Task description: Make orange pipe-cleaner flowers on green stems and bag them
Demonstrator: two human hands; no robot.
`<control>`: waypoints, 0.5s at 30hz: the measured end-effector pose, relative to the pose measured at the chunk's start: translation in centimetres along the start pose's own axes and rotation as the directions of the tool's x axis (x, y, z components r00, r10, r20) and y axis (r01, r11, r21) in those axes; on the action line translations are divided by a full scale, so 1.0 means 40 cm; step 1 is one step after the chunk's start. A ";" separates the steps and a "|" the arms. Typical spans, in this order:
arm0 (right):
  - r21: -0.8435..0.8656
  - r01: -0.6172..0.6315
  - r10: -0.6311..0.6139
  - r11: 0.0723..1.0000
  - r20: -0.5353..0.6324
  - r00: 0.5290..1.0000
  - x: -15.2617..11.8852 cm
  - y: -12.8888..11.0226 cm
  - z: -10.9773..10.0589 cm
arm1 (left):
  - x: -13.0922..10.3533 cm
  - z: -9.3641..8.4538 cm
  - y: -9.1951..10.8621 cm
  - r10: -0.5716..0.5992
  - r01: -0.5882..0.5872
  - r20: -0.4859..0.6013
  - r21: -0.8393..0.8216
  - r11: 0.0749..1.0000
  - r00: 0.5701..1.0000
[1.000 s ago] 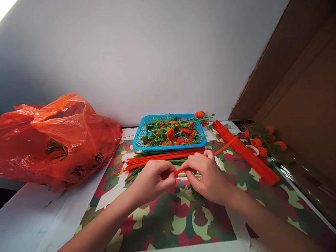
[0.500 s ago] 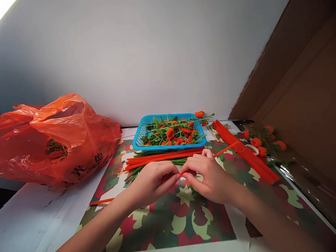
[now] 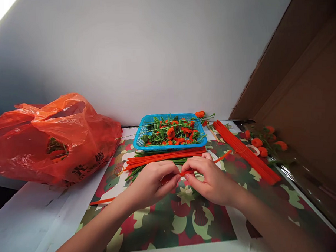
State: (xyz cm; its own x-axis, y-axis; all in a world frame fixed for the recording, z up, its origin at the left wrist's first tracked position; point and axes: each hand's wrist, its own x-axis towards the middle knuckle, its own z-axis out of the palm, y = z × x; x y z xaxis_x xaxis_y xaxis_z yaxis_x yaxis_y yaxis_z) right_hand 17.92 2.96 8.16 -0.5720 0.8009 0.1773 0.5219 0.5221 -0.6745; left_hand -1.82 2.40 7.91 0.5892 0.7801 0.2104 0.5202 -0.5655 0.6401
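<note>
An orange pipe cleaner (image 3: 223, 156) runs between my two hands, its free end sticking out past the right fingers. My left hand (image 3: 156, 183) is closed, pinching it between thumb and forefinger. My right hand (image 3: 208, 181) pinches the same pipe cleaner a short way to the right, fingertips almost meeting the left ones. Most of its length is hidden by fingers. Just behind the hands lie loose orange pipe cleaners (image 3: 155, 160) on top of green pipe cleaners (image 3: 138, 173).
A blue basket (image 3: 169, 148) holds orange flowers with green stems. To its right lies a bundle of orange pipe cleaners (image 3: 247, 153) beside a tape roll (image 3: 252, 149) and more orange flowers (image 3: 256, 142). A red plastic bag (image 3: 89, 148) stands left. Cardboard (image 3: 304, 72) walls the right side.
The pipe cleaner's free end, right of my right hand, shows shorter than before. A little more orange shows between my fingertips. Both hands stay nearly in place.
</note>
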 end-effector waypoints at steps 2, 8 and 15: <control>0.001 -0.001 0.001 1.000 0.002 1.000 0.000 -0.001 0.002 | 0.000 0.003 -0.001 0.005 -0.006 -0.017 -0.018 1.000 1.000; 0.022 -0.009 0.009 1.000 -0.005 1.000 -0.005 -0.007 0.004 | 0.000 0.015 -0.005 -0.138 0.140 0.025 -0.242 0.960 0.990; 0.115 -0.083 0.087 0.990 -0.025 0.996 0.005 -0.007 0.004 | 0.007 0.030 -0.012 -0.250 0.249 0.065 -0.489 0.836 0.966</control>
